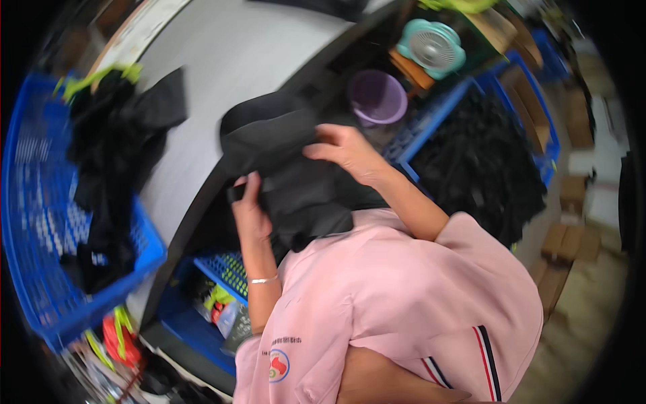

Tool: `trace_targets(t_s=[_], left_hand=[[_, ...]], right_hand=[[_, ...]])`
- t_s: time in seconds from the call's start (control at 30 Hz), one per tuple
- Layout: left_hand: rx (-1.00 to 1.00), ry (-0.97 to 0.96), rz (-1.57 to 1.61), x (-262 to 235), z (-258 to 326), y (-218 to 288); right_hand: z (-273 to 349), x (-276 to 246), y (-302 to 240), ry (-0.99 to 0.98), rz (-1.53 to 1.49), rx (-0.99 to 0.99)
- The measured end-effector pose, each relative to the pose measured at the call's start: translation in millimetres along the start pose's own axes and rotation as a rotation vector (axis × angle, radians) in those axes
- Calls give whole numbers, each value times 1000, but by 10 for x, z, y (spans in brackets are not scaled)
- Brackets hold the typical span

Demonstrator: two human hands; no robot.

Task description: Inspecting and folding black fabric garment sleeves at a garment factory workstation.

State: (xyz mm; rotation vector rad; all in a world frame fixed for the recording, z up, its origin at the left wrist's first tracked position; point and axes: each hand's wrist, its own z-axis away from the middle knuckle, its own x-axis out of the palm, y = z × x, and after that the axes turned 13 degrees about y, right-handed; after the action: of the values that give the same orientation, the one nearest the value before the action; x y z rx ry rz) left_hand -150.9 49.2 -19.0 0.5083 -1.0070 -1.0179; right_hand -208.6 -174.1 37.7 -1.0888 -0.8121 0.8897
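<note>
A black fabric piece (pixel 289 145) with a curved, folded upper part hangs in front of my body, over the edge of the grey table. My left hand (pixel 252 212) is closed on its left side, thumb up, with a small black end showing by the fingers. At the right edge of the fabric, my right hand (pixel 346 153) has its fingers bent around the border, slightly smeared by motion. The lower part of the fabric rests against my pink shirt (pixel 404 283). What kind of article it is, I cannot tell.
The grey table (pixel 222 40) runs diagonally ahead. At left stands a blue crate (pixel 27 256) with black pieces draped over it. To the right are a purple bucket (pixel 390 101), a teal fan (pixel 431 48) and a crate heaped with black pieces (pixel 478 161). Cardboard boxes (pixel 565 242) lie beyond.
</note>
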Motion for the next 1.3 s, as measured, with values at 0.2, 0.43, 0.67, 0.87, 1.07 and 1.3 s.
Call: trace_targets(t_s=[0.2,0.43,0.67,0.87,1.07,1.3], left_hand=[[-133,-134,34,-59,9,34],[-415,-271,65,235,-12,-56],[-375,-437,58,360,-29,-130],[-324,-293,-58,552,-90,-264],[-62,-440,-269,764,276,-295],[211,-422,-559,727,288,-387]], right_hand=[[101,-165,119,44,250,-105],[396,-43,-17,-226,-240,186],[142,-667,413,124,113,-149],[484,-750,280,205,-121,-86],[674,-869,249,319,93,-64],[654,-685,413,634,434,-529]])
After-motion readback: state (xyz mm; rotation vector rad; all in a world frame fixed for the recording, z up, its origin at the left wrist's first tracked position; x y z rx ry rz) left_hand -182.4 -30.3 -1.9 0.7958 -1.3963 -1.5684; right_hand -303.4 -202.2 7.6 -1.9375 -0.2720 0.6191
